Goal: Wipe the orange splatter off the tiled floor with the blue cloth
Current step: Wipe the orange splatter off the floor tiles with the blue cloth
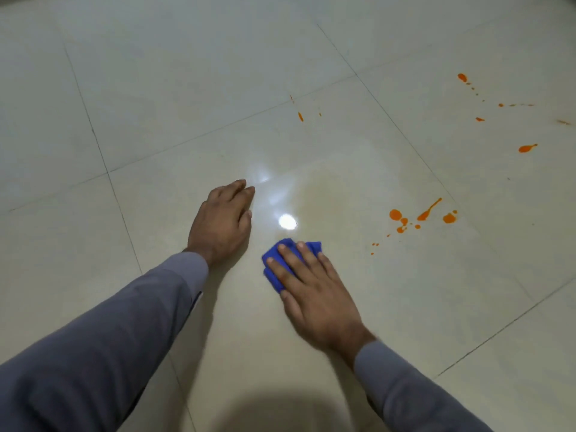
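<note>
My right hand (314, 294) lies flat on the folded blue cloth (276, 257), pressing it against the glossy cream tiled floor (156, 120); the cloth shows past my fingers on the left. My left hand (223, 221) rests palm down on the floor to the left, fingers together, holding nothing. Orange splatter (420, 218) lies to the right of the cloth as several blobs and drips. More orange drops (526, 148) are scattered at the far right, and a small drop (300, 116) sits further ahead. A faint yellowish smear (327, 194) marks the tile just ahead of the cloth.
Dark grout lines (106, 169) cross the floor diagonally. A bright lamp reflection (287, 221) shines between my hands. A dark shadow (280, 413) falls on the tile at the bottom edge. Both forearms wear grey sleeves.
</note>
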